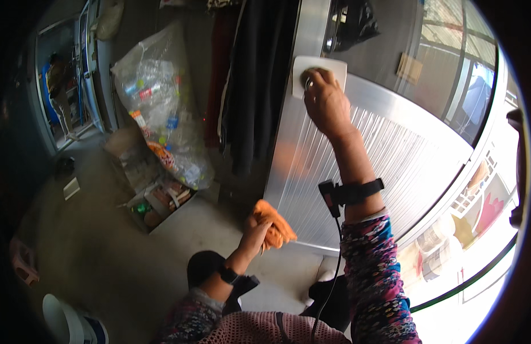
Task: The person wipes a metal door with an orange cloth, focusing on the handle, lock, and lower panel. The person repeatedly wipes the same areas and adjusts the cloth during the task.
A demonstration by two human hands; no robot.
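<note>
My right hand [328,101] reaches up to a white square plate with rounded corners [339,71] on the frame of a metal door [334,172]. Its fingers are curled around a small dark object against the plate; whether this is a knob or a scouring pad I cannot tell, as the fingers cover most of it. Lower down, my left hand [254,234] holds a bunched orange cloth [274,223], apart from the door. The door has a ribbed silver lower panel and glass above.
A clear sack of plastic bottles [162,103] stands left of the door beside an open box [162,206] of odds and ends. Dark cloth [257,86] hangs between. A white bucket [70,322] sits lower left. A person [59,94] stands in a far doorway.
</note>
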